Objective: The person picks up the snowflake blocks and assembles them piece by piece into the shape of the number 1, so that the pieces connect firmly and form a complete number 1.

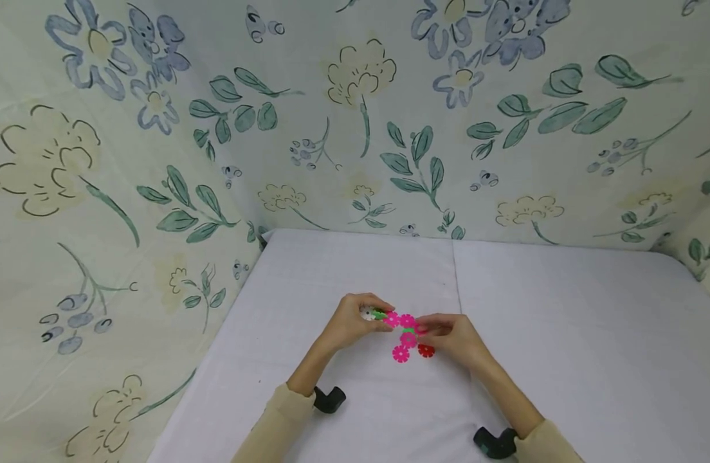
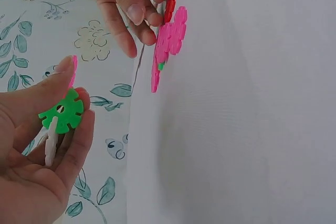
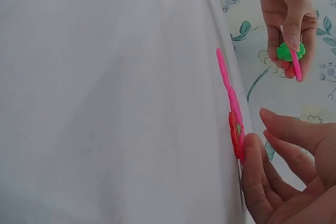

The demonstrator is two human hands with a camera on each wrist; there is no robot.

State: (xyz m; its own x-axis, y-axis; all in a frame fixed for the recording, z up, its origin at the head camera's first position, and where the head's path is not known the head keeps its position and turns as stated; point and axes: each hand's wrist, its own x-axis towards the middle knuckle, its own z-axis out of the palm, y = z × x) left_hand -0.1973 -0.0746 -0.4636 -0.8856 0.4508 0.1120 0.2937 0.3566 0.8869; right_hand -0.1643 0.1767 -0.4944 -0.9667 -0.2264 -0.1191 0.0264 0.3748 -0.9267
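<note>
Two cream sleeves enter from the bottom of the head view, each wrist carrying a black camera mount [image 1: 328, 399], and the hands meet over a white tabletop [image 1: 563, 334]. Left hand [image 1: 352, 319] has its thumb and fingers curled round a small bunch of snowflake-shaped plastic discs — a green disc [image 2: 61, 112] facing out, a white disc [image 2: 51, 140] tucked edge-on below it, and a pink disc [image 2: 72, 69] pressed under the thumb tip. Right hand [image 1: 455, 335] rests on the table with its fingers loosely bent; its fingertips touch the edge of a cluster of joined pink discs [image 1: 402, 337] lying flat on the cloth, and whether they actually pinch a piece is hard to tell. At the cluster's near right side sits a red disc [image 1: 426, 350], just beside the right fingers, and a bit of green [image 2: 161, 66] shows among the pink ones. Between the two hands the pink discs run in a short chain — the left hand's bunch sits at its far left end. Behind and to the left hangs a floral-print cloth [image 1: 158, 161] in blue, green and pale yellow.
</note>
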